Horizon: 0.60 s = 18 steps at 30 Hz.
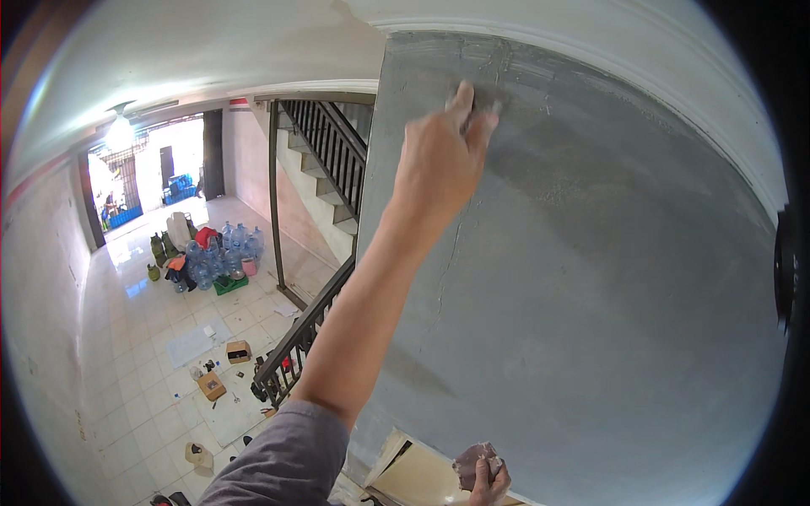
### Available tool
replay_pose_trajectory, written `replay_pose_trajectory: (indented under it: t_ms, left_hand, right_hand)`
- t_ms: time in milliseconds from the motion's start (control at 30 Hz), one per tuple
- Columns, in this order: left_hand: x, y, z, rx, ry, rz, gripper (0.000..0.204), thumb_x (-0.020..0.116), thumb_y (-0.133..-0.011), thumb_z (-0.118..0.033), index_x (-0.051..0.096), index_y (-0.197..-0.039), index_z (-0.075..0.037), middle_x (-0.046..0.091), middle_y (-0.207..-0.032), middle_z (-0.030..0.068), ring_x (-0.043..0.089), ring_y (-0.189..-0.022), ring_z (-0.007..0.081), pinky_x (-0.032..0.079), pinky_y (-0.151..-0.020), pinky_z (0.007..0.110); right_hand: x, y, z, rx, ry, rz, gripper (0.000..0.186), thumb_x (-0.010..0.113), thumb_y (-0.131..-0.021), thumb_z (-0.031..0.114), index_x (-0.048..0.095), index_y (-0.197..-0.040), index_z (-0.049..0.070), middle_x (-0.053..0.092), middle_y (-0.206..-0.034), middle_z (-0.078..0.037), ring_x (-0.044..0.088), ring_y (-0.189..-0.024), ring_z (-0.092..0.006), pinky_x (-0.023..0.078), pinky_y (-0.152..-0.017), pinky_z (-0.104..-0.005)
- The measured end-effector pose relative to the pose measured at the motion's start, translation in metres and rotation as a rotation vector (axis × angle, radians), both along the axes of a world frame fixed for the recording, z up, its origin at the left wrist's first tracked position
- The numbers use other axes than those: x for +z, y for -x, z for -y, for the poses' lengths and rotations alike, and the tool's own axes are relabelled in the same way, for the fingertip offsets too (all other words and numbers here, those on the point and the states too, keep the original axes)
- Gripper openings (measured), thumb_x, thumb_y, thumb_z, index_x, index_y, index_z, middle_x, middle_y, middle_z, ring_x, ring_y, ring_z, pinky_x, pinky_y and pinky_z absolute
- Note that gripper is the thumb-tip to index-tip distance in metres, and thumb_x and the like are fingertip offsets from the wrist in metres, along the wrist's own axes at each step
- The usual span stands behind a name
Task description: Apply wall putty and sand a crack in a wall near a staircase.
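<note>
My left hand (pixel 439 156) reaches up to the top of a grey painted wall (pixel 591 278). Its fingertips, slightly blurred and dusted pale, are at the wall surface with a gap between two of them, and I see nothing held there. A thin crack line (pixel 447 270) runs down the wall below this hand. Low in the view, my right hand (pixel 492 485) is closed on a torn, crumpled reddish-brown piece that looks like sandpaper (pixel 475 464). Part of that hand is cut off by the lower edge.
White ceiling moulding (pixel 591 34) borders the wall's top. A dark metal railing (pixel 295 346) stands left, beside stairs (pixel 321 173). Far below, blue water jugs (pixel 224 253), green gas cylinders (pixel 160 249) and cardboard boxes (pixel 239 351) lie on a tiled floor. A round dark object (pixel 786 268) is at far right.
</note>
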State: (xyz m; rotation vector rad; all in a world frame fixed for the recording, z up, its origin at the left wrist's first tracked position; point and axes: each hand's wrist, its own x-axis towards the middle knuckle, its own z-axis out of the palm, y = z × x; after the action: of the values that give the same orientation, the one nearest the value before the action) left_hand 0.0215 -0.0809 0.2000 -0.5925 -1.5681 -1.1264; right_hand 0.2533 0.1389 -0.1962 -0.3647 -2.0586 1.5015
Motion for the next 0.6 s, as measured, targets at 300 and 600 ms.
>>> replay_pose_trajectory:
  t_ms: [300,600]
  left_hand:
    - [0.025,-0.013,0.005,-0.019,-0.017,0.17,0.052,0.065,-0.101,-0.032,0.06,-0.138,0.005,0.071,-0.098,0.0325,0.064,-0.059,0.0228,0.054,-0.067,0.038]
    - [0.023,0.006,0.003,0.045,0.017,-0.049,0.054,0.066,-0.1,-0.032,0.059,-0.136,0.008,0.07,-0.107,0.0333,0.076,-0.087,0.0352,0.056,-0.083,0.038]
  right_hand:
    - [0.002,0.004,0.007,0.048,-0.005,-0.031,0.028,0.069,-0.097,0.026,0.069,-0.101,-0.002,0.07,-0.083,-0.009,0.063,-0.075,-0.017,0.052,-0.068,-0.0342]
    - [0.003,0.009,0.011,0.08,-0.016,0.069,0.026,0.07,-0.096,0.023,0.069,-0.098,-0.002,0.071,-0.081,-0.009,0.062,-0.072,-0.0156,0.051,-0.066,-0.0338]
